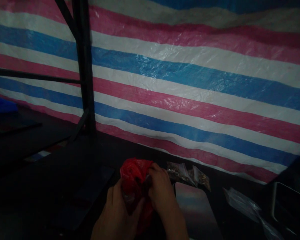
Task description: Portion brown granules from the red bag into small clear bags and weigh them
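Note:
A red plastic bag (133, 170) stands crumpled on the dark table, low in the middle of the head view. My left hand (116, 213) wraps round its left side, with the thumb across the front. My right hand (161, 190) grips the bag's upper right edge, fingers bent in toward its opening. Something pale and clear shows between my hands at the bag's mouth, too dark to make out. The inside of the bag is hidden.
Right of my hands lies a shiny flat panel (196, 210), with small clear bags of bits (181, 171) behind it. Farther right are empty-looking clear bags (242, 203) and a rimmed dark tray (290, 208). A black post (86, 66) and striped sheeting (190, 96) rise behind.

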Available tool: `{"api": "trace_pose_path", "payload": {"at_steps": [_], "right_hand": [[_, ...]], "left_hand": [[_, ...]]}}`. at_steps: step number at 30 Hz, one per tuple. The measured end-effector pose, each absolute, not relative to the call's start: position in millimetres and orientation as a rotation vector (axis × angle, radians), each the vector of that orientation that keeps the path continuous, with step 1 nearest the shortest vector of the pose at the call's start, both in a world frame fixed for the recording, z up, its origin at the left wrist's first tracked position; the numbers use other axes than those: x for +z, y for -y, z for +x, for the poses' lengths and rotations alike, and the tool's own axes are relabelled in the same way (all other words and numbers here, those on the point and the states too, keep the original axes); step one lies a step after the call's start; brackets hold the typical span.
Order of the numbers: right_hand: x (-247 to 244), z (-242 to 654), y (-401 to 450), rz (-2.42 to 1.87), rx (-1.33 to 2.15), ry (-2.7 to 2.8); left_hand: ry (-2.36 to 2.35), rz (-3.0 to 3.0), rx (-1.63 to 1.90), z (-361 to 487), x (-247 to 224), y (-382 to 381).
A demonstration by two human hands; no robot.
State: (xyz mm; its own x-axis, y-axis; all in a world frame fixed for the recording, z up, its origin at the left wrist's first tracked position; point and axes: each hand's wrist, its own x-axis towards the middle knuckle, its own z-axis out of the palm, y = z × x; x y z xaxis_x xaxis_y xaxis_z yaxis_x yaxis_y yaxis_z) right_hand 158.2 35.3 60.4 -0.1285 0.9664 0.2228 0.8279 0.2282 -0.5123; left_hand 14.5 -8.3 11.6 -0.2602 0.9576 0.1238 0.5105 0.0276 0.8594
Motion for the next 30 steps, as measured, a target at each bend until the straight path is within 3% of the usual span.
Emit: {"api": "trace_pose_path", "payload": {"at_steps": [17,30], "right_hand": [[66,166,-14,-1.498,0.813,1.94],[67,165,-17,-1.291,1.27,1.67]], "left_hand": [[-1.421,0.761,1.4,11,56,3],[-1.379,1.025,1.54,3,37,-7]]}}
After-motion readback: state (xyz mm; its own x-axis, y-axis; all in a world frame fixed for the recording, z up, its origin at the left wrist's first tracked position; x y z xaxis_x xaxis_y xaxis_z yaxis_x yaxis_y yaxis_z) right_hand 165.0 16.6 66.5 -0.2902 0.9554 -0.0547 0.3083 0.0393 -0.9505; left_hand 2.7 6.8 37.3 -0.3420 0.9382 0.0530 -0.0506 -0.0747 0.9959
